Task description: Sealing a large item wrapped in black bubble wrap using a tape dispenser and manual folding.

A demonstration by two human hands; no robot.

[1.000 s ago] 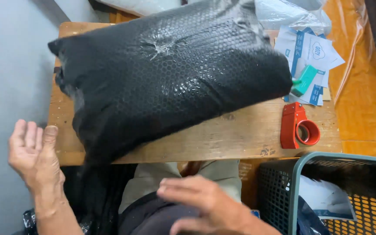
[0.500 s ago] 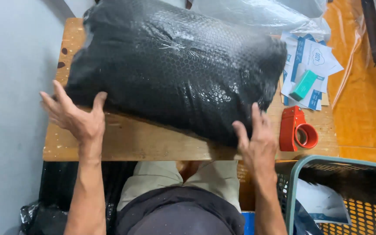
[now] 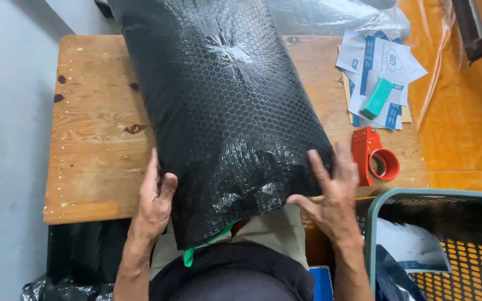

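So from the head cam, the big black bubble-wrap bundle [image 3: 224, 111] lies on the wooden table [image 3: 93, 161] with its long axis running straight away from the person, near end hanging off the front edge over their lap. Left hand [image 3: 154, 203] is flat against its left side and right hand [image 3: 330, 192] is spread open on the near right corner, both pressing rather than gripping, about equally close. A red tape dispenser [image 3: 372, 156] sits just beside the right hand.

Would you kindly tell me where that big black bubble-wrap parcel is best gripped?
By its two long sides near the end overhanging the table edge, one hand from each flank. The black bubble-wrap parcel is bulky, soft and slick, so one hand would slip.
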